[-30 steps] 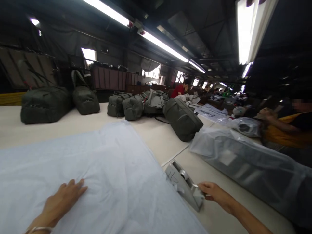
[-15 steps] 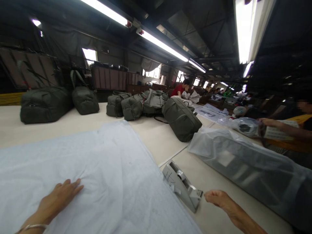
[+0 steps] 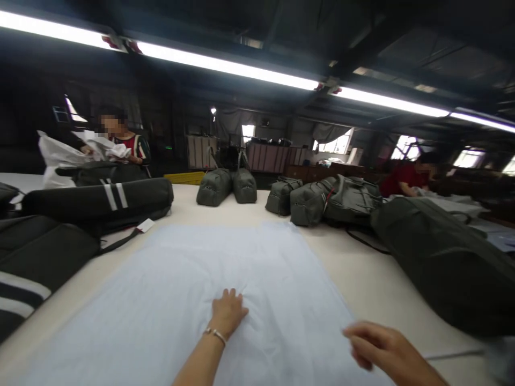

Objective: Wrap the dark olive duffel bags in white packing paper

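Observation:
A large pale sheet of thin white material (image 3: 225,268) lies spread on the cream table (image 3: 362,273) in front of me. My left hand (image 3: 227,312), with a bracelet on its wrist, rests flat on the sheet near its middle, fingers stretched out. My right hand (image 3: 380,349) hovers low at the sheet's right edge. It is smeared by motion, its fingers loosely curled, and I cannot make out whether anything is in them.
Black bags with white stripes (image 3: 100,198) lie at the left. Several olive duffel bags (image 3: 322,201) stand along the far edge, and a long dark bag (image 3: 442,262) lies at the right. One person (image 3: 120,142) handles white plastic at the back left; another in red (image 3: 406,177) works at the right.
The view has swung to the left, and the tape dispenser and wrapped bag are out of sight. My right hand left the dispenser and moved toward the sheet. My left hand stays flat on it.

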Motion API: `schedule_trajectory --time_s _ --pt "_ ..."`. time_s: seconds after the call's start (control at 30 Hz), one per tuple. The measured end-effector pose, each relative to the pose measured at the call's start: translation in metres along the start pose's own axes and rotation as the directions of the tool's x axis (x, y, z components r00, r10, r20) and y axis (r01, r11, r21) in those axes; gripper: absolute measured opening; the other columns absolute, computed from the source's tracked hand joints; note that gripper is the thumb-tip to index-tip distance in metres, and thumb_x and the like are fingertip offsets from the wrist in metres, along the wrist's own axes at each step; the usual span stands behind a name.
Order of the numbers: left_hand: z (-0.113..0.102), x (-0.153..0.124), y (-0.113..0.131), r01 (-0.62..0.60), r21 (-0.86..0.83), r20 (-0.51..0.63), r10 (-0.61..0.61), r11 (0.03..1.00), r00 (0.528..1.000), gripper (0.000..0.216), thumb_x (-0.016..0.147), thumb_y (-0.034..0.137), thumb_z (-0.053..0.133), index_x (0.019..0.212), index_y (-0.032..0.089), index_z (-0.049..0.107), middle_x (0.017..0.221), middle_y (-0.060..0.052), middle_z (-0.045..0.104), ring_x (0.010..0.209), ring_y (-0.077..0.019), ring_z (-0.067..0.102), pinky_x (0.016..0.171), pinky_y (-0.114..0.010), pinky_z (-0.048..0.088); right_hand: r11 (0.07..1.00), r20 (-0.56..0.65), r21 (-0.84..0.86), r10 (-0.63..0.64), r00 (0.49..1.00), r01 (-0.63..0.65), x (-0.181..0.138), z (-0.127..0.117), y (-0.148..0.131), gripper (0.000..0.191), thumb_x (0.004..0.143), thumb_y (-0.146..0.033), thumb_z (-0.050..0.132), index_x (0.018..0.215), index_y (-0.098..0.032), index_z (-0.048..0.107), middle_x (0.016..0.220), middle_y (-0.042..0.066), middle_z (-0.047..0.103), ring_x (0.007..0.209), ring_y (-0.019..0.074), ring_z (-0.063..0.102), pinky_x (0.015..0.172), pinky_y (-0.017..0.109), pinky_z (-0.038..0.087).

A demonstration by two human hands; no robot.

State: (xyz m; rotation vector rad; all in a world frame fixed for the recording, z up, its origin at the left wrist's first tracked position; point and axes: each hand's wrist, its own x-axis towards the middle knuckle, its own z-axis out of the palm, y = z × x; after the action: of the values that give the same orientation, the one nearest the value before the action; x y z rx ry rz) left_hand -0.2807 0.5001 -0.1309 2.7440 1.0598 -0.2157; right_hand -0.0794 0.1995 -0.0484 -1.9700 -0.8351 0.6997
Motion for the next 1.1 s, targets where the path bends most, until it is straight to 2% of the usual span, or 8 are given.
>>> schedule_trajectory --time_s 0.07,0.2,0.3,0.43,0.63,0.83,1.0,1.1 --pt "0.0 -0.003 0.001 0.002 -0.026 0.004 -0.002 1.0 1.0 0.04 0.086 0.036 0.051 0.123 0.025 0.061 0.127 -0.01 0.06 0.122 -0.0285 0.049 0.087 -0.041 0.047 0.991 0.255 0.127 -0.075 0.964 0.043 0.057 0.057 -0.044 0.06 0.072 -0.032 0.063 0.129 -0.021 0.049 0.064 -0.002 0.066 0.062 0.0183 0.062 0.061 0.03 0.048" --pt "0.002 -0.001 0.003 0.02 -0.075 0.023 -0.018 0.997 1.0 0.043 0.083 0.035 0.055 0.125 0.025 0.059 0.129 -0.01 0.058 0.123 -0.0297 0.047 0.092 -0.047 0.044 0.992 0.287 0.073 -0.12 0.95 0.103 0.162 0.149 -0.094 0.032 0.073 -0.024 0.062 0.102 -0.017 0.051 0.064 -0.003 0.065 0.058 0.0121 0.059 0.052 0.022 0.04" --pt "0.005 0.004 0.004 0.029 -0.109 0.05 -0.024 0.994 0.998 0.046 0.083 0.036 0.058 0.126 0.02 0.059 0.13 -0.012 0.057 0.124 -0.0321 0.045 0.092 -0.051 0.044 0.997 0.265 -0.03 -0.055 0.963 0.066 0.222 0.186 -0.091 0.013 0.079 -0.019 0.061 0.086 -0.017 0.051 0.065 -0.002 0.065 0.057 0.0094 0.058 0.048 0.019 0.035" --pt "0.009 0.01 0.005 0.04 -0.148 0.096 -0.026 0.988 0.995 0.051 0.082 0.038 0.061 0.13 0.019 0.055 0.134 -0.013 0.055 0.126 -0.0335 0.041 0.094 -0.056 0.043 0.976 0.23 -0.218 0.039 0.972 0.012 0.271 0.211 -0.068 0.013 0.089 -0.026 0.062 0.087 -0.015 0.057 0.069 -0.003 0.061 0.056 0.0087 0.056 0.05 0.02 0.042" --pt "0.015 0.016 0.006 0.059 -0.182 0.144 -0.033 0.981 0.989 0.06 0.077 0.038 0.064 0.133 0.02 0.053 0.134 -0.014 0.054 0.126 -0.0351 0.039 0.096 -0.06 0.041 0.861 0.226 -0.508 0.155 0.962 -0.019 0.305 0.222 -0.052 0.024 0.09 -0.037 0.064 0.082 -0.014 0.062 0.071 -0.003 0.063 0.06 0.0103 0.059 0.062 0.027 0.052" --pt "0.012 0.014 0.005 0.053 -0.189 0.162 -0.022 0.981 0.987 0.06 0.078 0.037 0.061 0.135 0.02 0.051 0.135 -0.013 0.053 0.127 -0.0358 0.038 0.098 -0.06 0.04 0.772 0.076 -0.634 0.123 0.99 -0.047 0.315 0.202 -0.042 0.051 0.05 -0.053 0.088 0.076 -0.015 0.065 0.09 0.014 0.072 0.095 0.0312 0.066 0.078 0.037 0.049" --pt "0.006 0.01 0.004 0.029 -0.175 0.134 -0.006 0.984 0.991 0.055 0.08 0.036 0.06 0.132 0.02 0.053 0.132 -0.013 0.055 0.125 -0.0351 0.041 0.094 -0.058 0.044 0.831 -0.048 -0.557 -0.036 0.998 0.003 0.286 0.197 -0.038 0.059 0.085 -0.061 0.053 0.119 -0.013 0.059 0.115 0.019 0.067 0.107 0.0311 0.063 0.087 0.04 0.048" --pt "0.004 0.008 0.004 0.014 -0.16 0.113 0.004 0.987 0.994 0.051 0.08 0.036 0.061 0.127 0.019 0.057 0.128 -0.013 0.057 0.123 -0.0351 0.044 0.091 -0.055 0.047 0.834 -0.01 -0.518 -0.231 0.973 0.192 0.254 0.21 -0.028 0.053 0.098 -0.045 0.032 0.143 -0.019 0.04 0.151 0.011 0.042 0.139 0.0244 0.037 0.113 0.04 0.028"
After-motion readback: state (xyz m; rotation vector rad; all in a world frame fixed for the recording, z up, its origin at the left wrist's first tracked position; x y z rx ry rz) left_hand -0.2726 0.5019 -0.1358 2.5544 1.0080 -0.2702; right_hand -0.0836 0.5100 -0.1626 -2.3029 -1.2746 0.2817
